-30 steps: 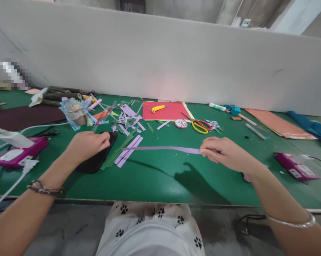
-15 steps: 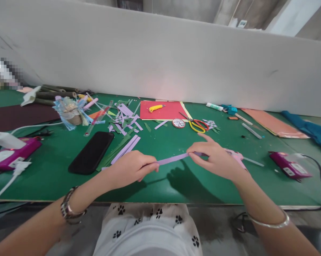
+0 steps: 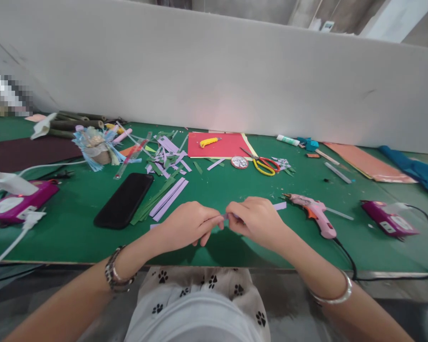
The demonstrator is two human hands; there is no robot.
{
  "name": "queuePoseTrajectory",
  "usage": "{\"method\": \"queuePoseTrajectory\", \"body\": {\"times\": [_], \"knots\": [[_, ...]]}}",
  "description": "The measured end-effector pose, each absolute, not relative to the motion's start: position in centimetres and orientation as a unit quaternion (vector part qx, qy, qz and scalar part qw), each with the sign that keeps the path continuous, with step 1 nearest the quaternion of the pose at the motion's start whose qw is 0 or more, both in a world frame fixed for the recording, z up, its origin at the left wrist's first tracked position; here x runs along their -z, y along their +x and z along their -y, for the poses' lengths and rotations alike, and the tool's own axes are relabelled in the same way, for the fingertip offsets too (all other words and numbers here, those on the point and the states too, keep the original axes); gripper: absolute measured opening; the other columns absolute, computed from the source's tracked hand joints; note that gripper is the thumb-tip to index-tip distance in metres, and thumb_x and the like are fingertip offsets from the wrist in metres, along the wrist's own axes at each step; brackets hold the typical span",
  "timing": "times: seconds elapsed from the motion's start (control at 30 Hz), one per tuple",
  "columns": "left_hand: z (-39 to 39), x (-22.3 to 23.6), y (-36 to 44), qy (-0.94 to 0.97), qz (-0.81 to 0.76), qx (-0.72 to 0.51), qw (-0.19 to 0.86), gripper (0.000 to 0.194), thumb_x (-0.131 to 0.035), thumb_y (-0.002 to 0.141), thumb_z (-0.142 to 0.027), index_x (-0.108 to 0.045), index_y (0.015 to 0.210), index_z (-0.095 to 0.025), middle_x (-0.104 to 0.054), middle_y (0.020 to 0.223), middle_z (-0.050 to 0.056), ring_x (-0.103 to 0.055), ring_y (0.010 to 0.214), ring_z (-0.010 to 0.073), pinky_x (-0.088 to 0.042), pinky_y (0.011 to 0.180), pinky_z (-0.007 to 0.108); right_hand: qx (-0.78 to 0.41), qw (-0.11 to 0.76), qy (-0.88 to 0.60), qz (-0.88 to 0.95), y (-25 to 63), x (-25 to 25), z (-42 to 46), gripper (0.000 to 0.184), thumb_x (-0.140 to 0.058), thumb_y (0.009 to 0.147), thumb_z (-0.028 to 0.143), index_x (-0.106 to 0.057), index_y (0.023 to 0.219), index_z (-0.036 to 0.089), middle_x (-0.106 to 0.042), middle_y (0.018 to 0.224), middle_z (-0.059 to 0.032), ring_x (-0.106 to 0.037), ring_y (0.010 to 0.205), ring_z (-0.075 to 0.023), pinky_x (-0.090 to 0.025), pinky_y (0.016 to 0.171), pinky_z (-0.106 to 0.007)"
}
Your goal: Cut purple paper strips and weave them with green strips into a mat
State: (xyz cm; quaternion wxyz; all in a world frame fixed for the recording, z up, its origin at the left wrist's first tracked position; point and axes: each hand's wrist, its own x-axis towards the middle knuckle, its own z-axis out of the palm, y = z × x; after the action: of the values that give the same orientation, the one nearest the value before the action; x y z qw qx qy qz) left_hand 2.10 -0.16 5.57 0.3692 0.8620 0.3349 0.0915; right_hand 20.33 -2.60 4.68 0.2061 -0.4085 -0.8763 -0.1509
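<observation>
Both hands meet over the front middle of the green table. My left hand and my right hand pinch a thin lilac paper strip between their fingertips, almost touching each other. Only the strip's ends show: one pokes out to the right of my right hand, and a bit lies left of my left hand. The middle of the strip is hidden by the fingers. A pink glue gun lies just right of my right hand.
A black phone lies left of my hands beside loose lilac and green strips. Farther back are a red sheet with a yellow cutter, yellow-handled scissors and a ruler. Purple power strips sit at both sides.
My left hand left the phone, took the strip, and both hands slid together along it toward the front middle. The glue gun, once behind my right hand, is uncovered.
</observation>
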Motion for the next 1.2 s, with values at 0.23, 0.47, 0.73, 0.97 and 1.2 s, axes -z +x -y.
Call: {"method": "queuePoseTrajectory", "body": {"times": [0.23, 0.47, 0.73, 0.97, 1.2], "knots": [[-0.7, -5.8, -0.5, 0.848, -0.362, -0.087, 0.376, 0.036, -0.031, 0.088, -0.033, -0.061, 0.076, -0.017, -0.051, 0.042, -0.007, -0.049, 0.037, 0.0066, -0.039, 0.047, 0.015, 0.203, 0.180, -0.478, 0.835, 23.4, -4.3, 2.3, 0.022, -0.037, 0.072, 0.011, -0.052, 0.058, 0.019, -0.048, 0.041, 0.0032, -0.035, 0.039, -0.0083, -0.021, 0.046, -0.021], [-1.6, -6.1, -3.5, 0.852, -0.377, -0.082, 0.353, 0.038, -0.030, 0.088, -0.033, -0.063, 0.077, -0.017, -0.053, 0.041, -0.007, -0.050, 0.039, 0.0071, -0.042, 0.050, 0.015, 0.248, 0.202, -0.576, 0.752, 26.1, -4.8, 2.0, 0.023, -0.036, 0.076, 0.013, -0.053, 0.060, 0.020, -0.054, 0.048, -0.0003, -0.047, 0.047, -0.0132, -0.030, 0.050, -0.024], [-1.1, -6.5, -1.7, 0.924, -0.317, -0.057, 0.207, 0.035, -0.031, 0.090, -0.033, -0.063, 0.087, -0.019, -0.065, 0.067, -0.002, -0.059, 0.058, 0.0102, -0.040, 0.056, 0.019, 0.074, 0.125, -0.402, 0.904, 20.1, -5.7, 2.4, 0.021, -0.042, 0.087, 0.025, -0.059, 0.078, 0.019, -0.065, 0.075, -0.0018, -0.058, 0.070, -0.0139, -0.035, 0.080, -0.030], [-0.6, -4.9, 1.6, 0.959, -0.210, -0.118, -0.151, 0.025, -0.034, 0.085, -0.016, -0.053, 0.069, -0.017, -0.058, 0.058, 0.000, -0.052, 0.049, 0.0144, -0.034, 0.050, 0.027, -0.047, 0.040, -0.487, 0.871, 19.0, -5.8, 2.5, 0.029, -0.041, 0.088, 0.027, -0.059, 0.069, 0.016, -0.060, 0.055, -0.0018, -0.048, 0.047, -0.0110, -0.022, 0.047, -0.024], [-1.5, -3.9, 1.6, 0.930, -0.120, -0.218, -0.269, 0.032, -0.027, 0.085, -0.011, -0.045, 0.059, -0.018, -0.045, 0.043, -0.004, -0.040, 0.037, 0.0117, -0.030, 0.045, 0.025, -0.290, 0.142, -0.461, 0.827, 20.0, -6.0, 2.2, 0.025, -0.041, 0.085, 0.019, -0.055, 0.064, 0.015, -0.046, 0.043, 0.0056, -0.041, 0.042, -0.0052, -0.030, 0.048, -0.016]]}}
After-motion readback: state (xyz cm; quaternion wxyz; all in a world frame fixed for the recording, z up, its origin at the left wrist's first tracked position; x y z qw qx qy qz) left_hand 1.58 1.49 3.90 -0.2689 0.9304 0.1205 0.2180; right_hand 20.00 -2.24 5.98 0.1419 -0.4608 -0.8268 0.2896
